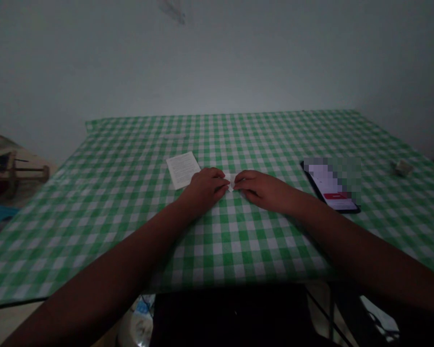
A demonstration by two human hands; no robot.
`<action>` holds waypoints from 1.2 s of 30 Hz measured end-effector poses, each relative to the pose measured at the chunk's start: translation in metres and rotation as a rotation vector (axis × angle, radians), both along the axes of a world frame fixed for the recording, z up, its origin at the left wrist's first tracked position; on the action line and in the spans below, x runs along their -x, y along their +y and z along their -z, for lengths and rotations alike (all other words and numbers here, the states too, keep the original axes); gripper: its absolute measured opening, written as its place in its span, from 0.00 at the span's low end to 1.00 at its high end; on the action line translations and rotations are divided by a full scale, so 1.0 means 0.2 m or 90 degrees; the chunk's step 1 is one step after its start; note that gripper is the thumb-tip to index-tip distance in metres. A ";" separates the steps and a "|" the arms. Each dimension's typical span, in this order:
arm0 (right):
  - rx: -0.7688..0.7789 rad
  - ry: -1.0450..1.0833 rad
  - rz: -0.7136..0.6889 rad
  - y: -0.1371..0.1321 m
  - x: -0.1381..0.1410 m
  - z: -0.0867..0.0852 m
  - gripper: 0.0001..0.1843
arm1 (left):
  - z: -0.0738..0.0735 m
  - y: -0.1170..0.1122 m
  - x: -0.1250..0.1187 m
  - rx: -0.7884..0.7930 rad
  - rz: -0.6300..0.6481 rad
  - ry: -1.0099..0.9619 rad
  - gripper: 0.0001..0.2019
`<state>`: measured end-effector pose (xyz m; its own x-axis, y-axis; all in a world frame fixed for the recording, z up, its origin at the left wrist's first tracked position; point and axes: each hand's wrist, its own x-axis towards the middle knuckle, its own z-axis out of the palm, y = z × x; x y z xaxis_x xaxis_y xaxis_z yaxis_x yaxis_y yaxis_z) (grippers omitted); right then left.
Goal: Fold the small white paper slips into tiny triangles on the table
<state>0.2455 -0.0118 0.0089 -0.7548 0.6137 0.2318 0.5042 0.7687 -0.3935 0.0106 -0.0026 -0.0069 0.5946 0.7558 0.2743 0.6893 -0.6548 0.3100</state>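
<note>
A small piece of white paper (231,185) lies on the checked cloth between my two hands, partly hidden by the fingers. My left hand (208,187) has its fingertips closed on the paper's left side. From the other side, my right hand (256,186) pinches its right edge with thumb and fingers. Both wrists stay low, close to the tabletop. Just beyond my left hand is a flat sheet with printed lines (183,169), its lower right corner near the knuckles.
A green and white checked cloth (253,250) covers the table. To the right lies a phone with a lit screen (327,185), and a small greyish object (402,167) farther right. A thin pale strip (174,137) rests toward the back, before the wall (217,58).
</note>
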 end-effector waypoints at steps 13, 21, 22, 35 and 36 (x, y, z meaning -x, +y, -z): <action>0.003 -0.006 -0.002 -0.01 0.00 -0.02 0.18 | 0.01 0.00 -0.02 -0.023 -0.018 -0.013 0.11; -0.017 -0.013 0.000 -0.01 0.01 -0.01 0.17 | 0.01 0.00 -0.04 -0.034 -0.025 -0.003 0.10; -0.018 -0.014 0.003 -0.01 0.01 -0.01 0.17 | 0.01 0.00 -0.04 -0.035 -0.023 -0.004 0.10; -0.018 -0.003 -0.014 -0.02 0.01 -0.01 0.16 | -0.02 0.02 0.04 0.025 0.061 -0.008 0.10; -0.020 0.001 -0.017 -0.02 0.01 -0.01 0.16 | -0.02 0.02 0.04 0.025 0.055 -0.011 0.10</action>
